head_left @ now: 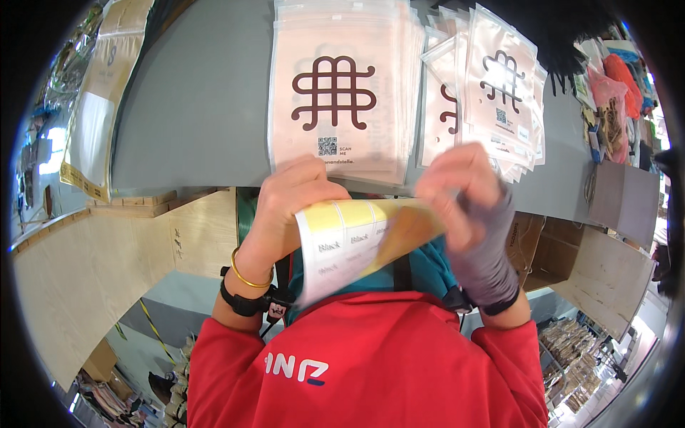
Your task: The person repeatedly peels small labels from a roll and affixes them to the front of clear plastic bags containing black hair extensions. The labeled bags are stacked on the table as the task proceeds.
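Observation:
My left hand (289,203) pinches the upper left of a curled sheet of white and yellow labels (335,235), each bearing small dark print. My right hand (464,200), in a grey sleeve that covers the wrist, is at the sheet's right end, its bent fingers smeared by motion. Just beyond my hands lies a stack of pale pink zip bags (342,100) with a dark looped emblem and a code square. To its right is a looser, fanned pile of similar bags (499,78).
The grey tabletop (193,100) holds yellowish packages (96,100) at the left and dark fluffy material (549,32) at the back right. Beyond its right edge are heaped coloured bags (617,93). Below are plywood boxes (143,250) and open cardboard (553,253).

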Tool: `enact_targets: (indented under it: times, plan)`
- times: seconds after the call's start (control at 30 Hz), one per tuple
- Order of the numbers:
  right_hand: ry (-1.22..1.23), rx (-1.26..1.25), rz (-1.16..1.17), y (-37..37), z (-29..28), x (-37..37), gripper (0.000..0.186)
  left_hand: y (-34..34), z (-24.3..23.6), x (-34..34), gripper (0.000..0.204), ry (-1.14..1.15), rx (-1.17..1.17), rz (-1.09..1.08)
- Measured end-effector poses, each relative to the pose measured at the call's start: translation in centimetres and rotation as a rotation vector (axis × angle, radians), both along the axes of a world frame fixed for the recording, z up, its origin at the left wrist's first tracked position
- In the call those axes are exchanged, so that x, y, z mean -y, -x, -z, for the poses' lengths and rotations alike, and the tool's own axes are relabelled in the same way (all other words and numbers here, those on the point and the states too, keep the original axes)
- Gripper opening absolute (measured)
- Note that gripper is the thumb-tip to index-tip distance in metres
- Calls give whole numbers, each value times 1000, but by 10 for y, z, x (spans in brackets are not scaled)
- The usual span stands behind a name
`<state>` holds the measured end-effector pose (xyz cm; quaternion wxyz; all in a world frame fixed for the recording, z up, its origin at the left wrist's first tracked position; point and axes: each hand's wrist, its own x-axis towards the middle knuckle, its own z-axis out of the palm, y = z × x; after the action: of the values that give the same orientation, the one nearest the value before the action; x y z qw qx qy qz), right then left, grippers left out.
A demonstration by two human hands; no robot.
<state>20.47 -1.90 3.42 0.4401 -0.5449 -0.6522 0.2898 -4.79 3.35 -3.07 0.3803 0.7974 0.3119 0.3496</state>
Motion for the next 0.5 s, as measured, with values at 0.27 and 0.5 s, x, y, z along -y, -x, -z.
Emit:
enact_targets:
  times: [0.27,0.5]
  plan:
    - [141,339,-203,-4,48,-67,10,-12,8,-11,28,-181,-6,81]
    - [142,441,-178,0,68,-69,7,-14,13,-17,25,-154,-43,152]
